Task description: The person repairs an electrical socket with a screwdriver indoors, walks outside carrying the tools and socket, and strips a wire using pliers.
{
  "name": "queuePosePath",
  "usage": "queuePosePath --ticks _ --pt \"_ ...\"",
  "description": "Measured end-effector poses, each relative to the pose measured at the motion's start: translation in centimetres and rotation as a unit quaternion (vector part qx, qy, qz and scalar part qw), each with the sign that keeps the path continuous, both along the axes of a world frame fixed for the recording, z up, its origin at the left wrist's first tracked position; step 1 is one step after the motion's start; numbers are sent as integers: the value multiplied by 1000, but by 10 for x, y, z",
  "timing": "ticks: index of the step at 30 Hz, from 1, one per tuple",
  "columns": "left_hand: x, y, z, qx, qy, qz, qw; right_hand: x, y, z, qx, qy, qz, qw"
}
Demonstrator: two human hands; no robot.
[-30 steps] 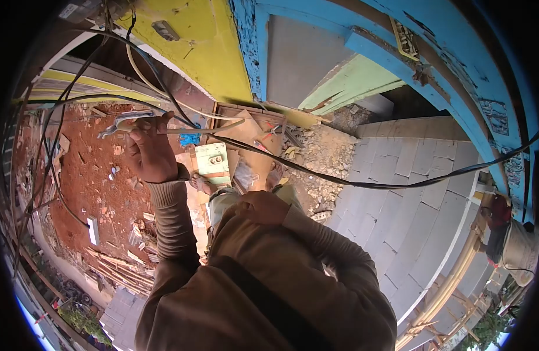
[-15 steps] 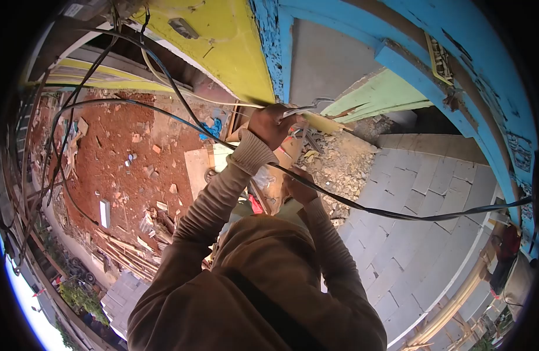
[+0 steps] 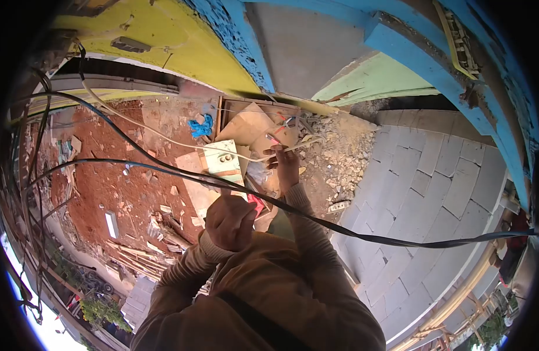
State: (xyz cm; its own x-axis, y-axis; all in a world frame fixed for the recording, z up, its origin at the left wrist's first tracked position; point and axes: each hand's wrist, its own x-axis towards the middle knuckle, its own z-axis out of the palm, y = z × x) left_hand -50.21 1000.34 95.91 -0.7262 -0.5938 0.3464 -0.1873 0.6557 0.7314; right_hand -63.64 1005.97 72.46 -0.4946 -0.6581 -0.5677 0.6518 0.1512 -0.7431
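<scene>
My right hand is raised in front of me, its fingers closed around a pale cable near the cable's end. The cable sags in from the upper left, and its tip sticks out to the right of my fingers. My left hand is closed in front of my chest, below the black cable; whatever is inside its fingers is hidden. That thick dark cable crosses the view between my hands, passing close to my right wrist.
Blue wooden framing and a yellow wall stand ahead. Below lie rubble, boards, a white panel with round holes and a blue cloth. Grey blocks cover the right side. More wires hang at left.
My left hand has come down from the pale cable by the wall toward my chest. My right hand has risen and now grips the pale cable, which hangs lower. The view has shifted.
</scene>
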Motion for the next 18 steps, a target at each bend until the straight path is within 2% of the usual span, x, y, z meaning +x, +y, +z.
queuePosePath --ticks 2,3,5,6,8,10,11,12,13,14,17,18 --pt "50 25 -37 76 -83 -12 994 11 14 -17 14 -68 -11 998" --pt "69 30 -73 81 -81 -11 993 17 18 -30 20 -66 -10 998" --pt "98 44 -141 148 -254 76 953 33 28 -51 22 -135 12 990" --pt "95 35 -164 76 -252 68 962 40 27 -49 -8 -195 -2 981" --pt "59 1 -186 17 -229 63 971 58 24 -55 46 -209 34 976" --pt "33 -23 -216 1 -294 25 955 79 18 -68 36 -213 67 974" --pt "35 -32 -249 111 -353 -40 928 88 18 -81 39 -174 99 979" --pt "37 -47 -285 229 -434 -104 865 94 19 -98 38 -132 130 982" --pt "38 -59 -309 230 -432 -118 864 85 3 -84 121 -69 153 978" --pt "40 -66 -328 231 -431 -133 862 87 3 -111 121 -69 151 979" --pt "47 -84 -381 191 -442 -108 870 86 -1 -177 21 6 193 981" --pt "48 -91 -398 186 -439 -114 871 75 -2 -200 20 10 186 982"
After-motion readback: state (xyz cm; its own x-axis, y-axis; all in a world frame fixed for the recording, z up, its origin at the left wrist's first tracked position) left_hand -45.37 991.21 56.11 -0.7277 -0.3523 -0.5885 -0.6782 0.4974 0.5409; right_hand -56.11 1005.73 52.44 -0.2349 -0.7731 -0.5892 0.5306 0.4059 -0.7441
